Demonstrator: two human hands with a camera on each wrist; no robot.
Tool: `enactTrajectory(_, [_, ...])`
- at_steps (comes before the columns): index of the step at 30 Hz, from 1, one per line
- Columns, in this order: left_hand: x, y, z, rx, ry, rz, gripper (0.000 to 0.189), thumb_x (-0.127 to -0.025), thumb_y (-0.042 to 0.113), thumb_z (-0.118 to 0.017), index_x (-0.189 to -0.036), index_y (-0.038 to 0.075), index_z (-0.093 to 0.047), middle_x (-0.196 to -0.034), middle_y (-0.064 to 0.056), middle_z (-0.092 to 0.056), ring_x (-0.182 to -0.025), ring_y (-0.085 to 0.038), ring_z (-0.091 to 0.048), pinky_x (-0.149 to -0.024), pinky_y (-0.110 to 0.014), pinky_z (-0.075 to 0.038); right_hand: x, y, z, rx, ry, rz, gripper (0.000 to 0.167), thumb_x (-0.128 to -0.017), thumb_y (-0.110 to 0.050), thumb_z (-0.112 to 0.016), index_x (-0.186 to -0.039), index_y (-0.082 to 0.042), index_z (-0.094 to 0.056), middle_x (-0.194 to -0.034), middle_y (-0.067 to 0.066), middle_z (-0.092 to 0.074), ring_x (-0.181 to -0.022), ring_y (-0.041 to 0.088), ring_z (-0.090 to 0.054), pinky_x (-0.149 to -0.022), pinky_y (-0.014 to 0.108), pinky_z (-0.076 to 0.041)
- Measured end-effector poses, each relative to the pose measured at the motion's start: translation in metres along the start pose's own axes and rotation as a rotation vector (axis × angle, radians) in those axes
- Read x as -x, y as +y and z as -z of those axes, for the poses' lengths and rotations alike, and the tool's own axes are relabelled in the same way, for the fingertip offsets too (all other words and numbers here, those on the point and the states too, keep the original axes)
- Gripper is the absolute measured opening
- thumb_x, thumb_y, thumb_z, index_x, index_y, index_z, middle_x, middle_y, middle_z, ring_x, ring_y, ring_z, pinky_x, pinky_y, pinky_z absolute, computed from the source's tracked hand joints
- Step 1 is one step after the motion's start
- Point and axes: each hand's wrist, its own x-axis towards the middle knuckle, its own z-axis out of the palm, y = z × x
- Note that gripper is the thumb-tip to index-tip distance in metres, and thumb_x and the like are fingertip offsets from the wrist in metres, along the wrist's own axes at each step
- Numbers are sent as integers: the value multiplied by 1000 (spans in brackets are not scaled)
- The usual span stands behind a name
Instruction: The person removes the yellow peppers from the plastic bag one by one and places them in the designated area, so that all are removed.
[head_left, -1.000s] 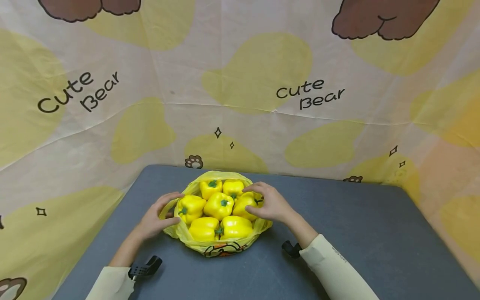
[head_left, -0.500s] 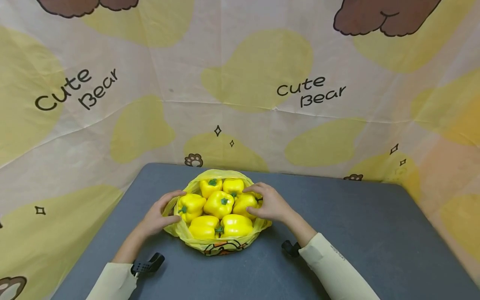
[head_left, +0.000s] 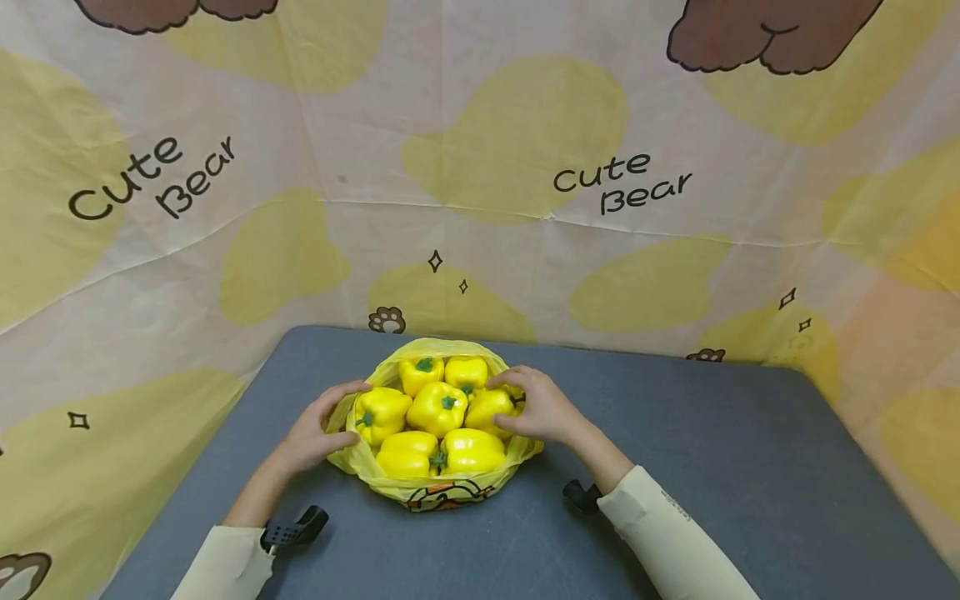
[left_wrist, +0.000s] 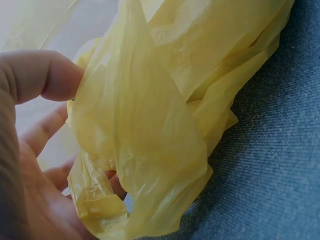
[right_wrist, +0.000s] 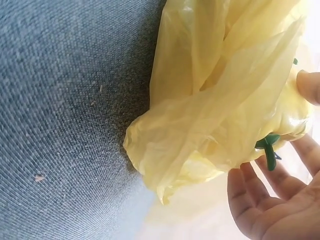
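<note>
A yellow plastic bag [head_left: 363, 471], its mouth spread wide, holds several yellow bell peppers [head_left: 437, 410] with green stems. Along its left side, my left hand [head_left: 309, 432] is loosely curved, thumb and forefinger apart. In the left wrist view, the thumb [left_wrist: 60, 77] meets the bag's crumpled film, and some fingers are partly behind it. My right hand [head_left: 547, 408] spans the rightmost pepper [head_left: 486, 408], relaxed, with thumb and fingers on either side of it. Seen from the right wrist, the fingers lie beside a green stem [right_wrist: 270, 150] at the bag's rim.
The bag stands on a grey-blue table [head_left: 712, 483], toward its back left. A patterned cloth [head_left: 495, 150] hangs behind and along the sides. Dark bands with cameras sit at the left wrist [head_left: 294, 529] and right wrist [head_left: 583, 498].
The left hand has shifted very slightly right and up along the bag's side. The right hand, the bag and the peppers stay almost the same, with a small shift of the whole view.
</note>
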Motion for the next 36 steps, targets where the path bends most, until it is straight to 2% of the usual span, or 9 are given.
enactTrajectory(3, [1,0,0,10,-1,-7,62,-74,2,-71,-133,6,-53,-140,-17,-50,-128,3,-36,-106,-24,-29,0,0,1,0,9,4,41,-78,-25,-76,-117,-17,-68,-124,5,-63,-116,29,-56,-96,50,-46])
enactTrajectory(5, [1,-1,1,15,-1,-13,62,-74,1,-71,-133,6,-53,-140,-18,-50,-127,6,-35,-103,-16,-28,0,-1,2,0,20,12,40,-77,-24,-77,-116,-17,-68,-122,5,-63,-116,28,-57,-95,50,-46])
enactTrajectory(6, [1,-1,1,16,-2,-14,62,-74,1,-71,-133,6,-53,-140,-18,-50,-127,6,-35,-103,-16,-28,0,-2,2,-1,25,15,40,-77,-24,-77,-115,-17,-68,-122,5,-64,-115,28,-57,-95,50,-46])
enactTrajectory(10, [0,-1,0,23,-7,-17,62,-74,-1,-70,-133,6,-53,-140,-19,-49,-128,5,-34,-108,-45,-31,1,-4,6,-4,44,24,40,-76,-25,-78,-114,-17,-69,-122,4,-64,-116,28,-57,-96,50,-45])
enactTrajectory(13, [0,-1,0,39,-10,-23,62,-74,-2,-69,-133,4,-52,-140,-21,-48,-128,7,-33,-102,-67,-26,1,-6,9,-8,53,29,40,-76,-25,-78,-114,-18,-69,-122,3,-64,-117,27,-57,-97,50,-45])
enactTrajectory(18, [0,-2,0,50,-11,-29,62,-74,-2,-69,-133,3,-52,-141,-24,-46,-126,12,-31,-100,-72,-25,2,-8,13,-10,64,44,39,-75,-24,-79,-113,-18,-69,-121,2,-64,-115,25,-57,-95,49,-46])
enactTrajectory(27, [0,-2,0,-11,-7,-27,62,-75,1,-70,-134,7,-53,-140,-18,-50,-126,9,-35,-101,-55,-34,5,-15,27,2,91,78,39,-76,-25,-78,-113,-19,-68,-120,0,-64,-101,19,-59,-81,35,-49])
enactTrajectory(34, [1,2,1,-20,-1,-25,60,-76,2,-70,-133,6,-53,-139,-17,-51,-124,8,-37,-101,-29,-35,10,-16,41,-12,129,89,40,-75,-23,-79,-114,-18,-68,-119,1,-64,-101,19,-58,-80,37,-51])
enactTrajectory(36, [1,3,1,-22,-1,-27,60,-75,2,-70,-133,5,-53,-138,-17,-51,-124,9,-37,-102,-29,-36,11,-15,45,-12,142,83,41,-75,-23,-79,-114,-18,-68,-120,1,-63,-101,19,-58,-80,38,-51])
